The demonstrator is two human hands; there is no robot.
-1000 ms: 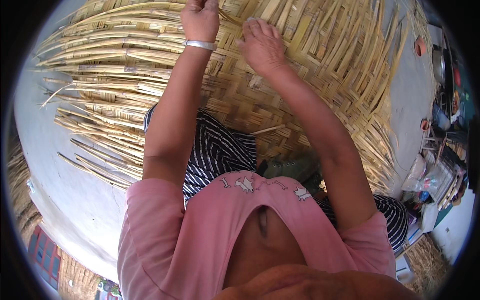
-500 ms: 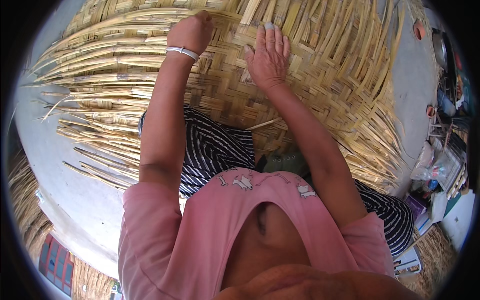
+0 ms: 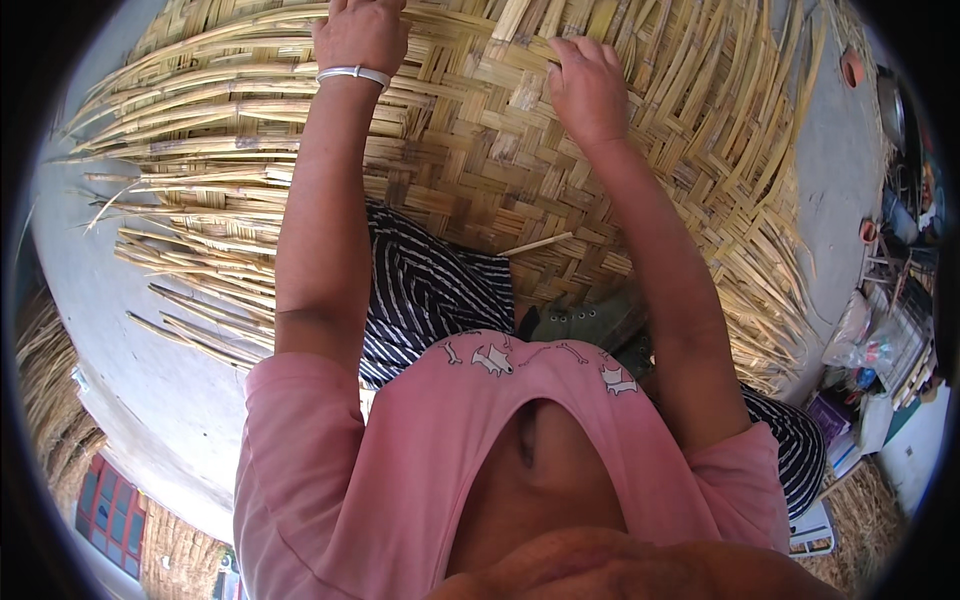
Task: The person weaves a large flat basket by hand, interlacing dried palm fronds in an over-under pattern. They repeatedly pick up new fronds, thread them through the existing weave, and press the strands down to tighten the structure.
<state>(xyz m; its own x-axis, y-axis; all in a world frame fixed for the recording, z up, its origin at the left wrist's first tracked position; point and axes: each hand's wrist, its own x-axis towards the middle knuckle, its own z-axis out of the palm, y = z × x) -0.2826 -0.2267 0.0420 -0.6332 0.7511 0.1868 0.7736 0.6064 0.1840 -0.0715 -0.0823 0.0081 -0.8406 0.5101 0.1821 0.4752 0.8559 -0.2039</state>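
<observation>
The fingers of the left hand (image 3: 362, 32) run past the top rim of the picture, so whether they are clenched, spread or pinching a strip cannot be told; only the knuckles and the back of the hand show, lying on the wide woven mat of flat yellow bamboo strips (image 3: 470, 170). The fingers of the right hand (image 3: 587, 88) are curled down, their tips pressed to a strip of the weave near the mat's far part; whether they actually pinch it is hard to make out. A thin silver bangle (image 3: 352, 73) circles the left wrist. Both forearms stretch straight out from the body, roughly parallel and well apart, the elbows almost unbent. The mat spreads under and ahead of the hands on the grey ground (image 3: 150, 350), its loose unwoven strip ends fanning out at the left. Nearer lie black-and-white striped trousers (image 3: 430, 285) and a pink short-sleeved shirt (image 3: 400, 480).
</observation>
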